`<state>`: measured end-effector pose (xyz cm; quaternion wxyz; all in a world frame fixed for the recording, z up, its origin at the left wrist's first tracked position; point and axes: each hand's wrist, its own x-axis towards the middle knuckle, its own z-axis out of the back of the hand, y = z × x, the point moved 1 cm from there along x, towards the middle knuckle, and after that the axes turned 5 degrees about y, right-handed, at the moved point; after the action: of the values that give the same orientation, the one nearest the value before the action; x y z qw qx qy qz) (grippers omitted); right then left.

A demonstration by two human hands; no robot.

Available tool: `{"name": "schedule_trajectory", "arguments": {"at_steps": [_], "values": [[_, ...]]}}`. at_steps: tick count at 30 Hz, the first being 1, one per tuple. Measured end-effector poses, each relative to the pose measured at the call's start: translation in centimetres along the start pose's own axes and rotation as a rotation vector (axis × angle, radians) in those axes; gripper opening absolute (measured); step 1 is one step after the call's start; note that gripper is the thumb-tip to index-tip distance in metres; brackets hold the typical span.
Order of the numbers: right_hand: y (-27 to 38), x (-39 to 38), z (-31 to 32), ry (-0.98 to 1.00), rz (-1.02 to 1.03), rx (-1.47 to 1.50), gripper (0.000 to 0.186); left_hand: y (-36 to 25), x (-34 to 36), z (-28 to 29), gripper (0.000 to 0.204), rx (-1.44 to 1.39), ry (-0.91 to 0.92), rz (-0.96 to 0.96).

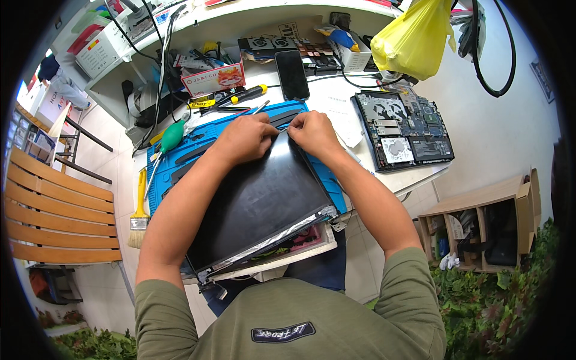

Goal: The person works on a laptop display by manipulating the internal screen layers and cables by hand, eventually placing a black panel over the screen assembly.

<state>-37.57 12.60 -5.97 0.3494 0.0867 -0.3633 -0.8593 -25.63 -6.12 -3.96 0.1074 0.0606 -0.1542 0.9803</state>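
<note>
A black laptop screen panel (264, 192) lies on a blue work mat (333, 183), its near edge with hinges and silvery foil reaching over an open drawer. At the panel's far edge, my left hand (251, 135) is closed, fingers curled at the rim; what they hold is hidden. Close beside it, my right hand (312, 133) pinches at the far right corner; a small thin bit shows at the fingertips, too small to name. A dark strip (282, 119) lies on the mat just beyond both hands.
An opened laptop base (402, 129) sits at the right. Behind the mat are a black phone (292, 75), a box of tools (213, 78) and a yellow-black screwdriver (249, 93). A green air blower (173, 135) and a paintbrush (139, 216) lie left. A yellow bag (414, 39) hangs above.
</note>
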Motion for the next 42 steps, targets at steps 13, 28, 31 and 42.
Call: {"name": "schedule_trajectory", "arguments": {"at_steps": [13, 28, 31, 42], "values": [[-0.1, 0.1, 0.2, 0.061, 0.002, 0.024, 0.017, 0.0, 3.7, 0.1, 0.022, -0.197, 0.025, 0.274], [-0.6, -0.1, 0.9, 0.137, 0.04, 0.113, 0.034, -1.0, 4.0, -0.5, 0.02, -0.146, -0.038, 0.334], [-0.6, -0.2, 1.0, 0.136, 0.019, 0.136, 0.034, -1.3, 4.0, -0.9, 0.02, -0.149, -0.058, 0.353], [-0.1, 0.6, 1.2, 0.208, -0.122, 0.118, 0.037, -0.3, 3.8, -0.8, 0.02, -0.213, -0.045, 0.328]]}}
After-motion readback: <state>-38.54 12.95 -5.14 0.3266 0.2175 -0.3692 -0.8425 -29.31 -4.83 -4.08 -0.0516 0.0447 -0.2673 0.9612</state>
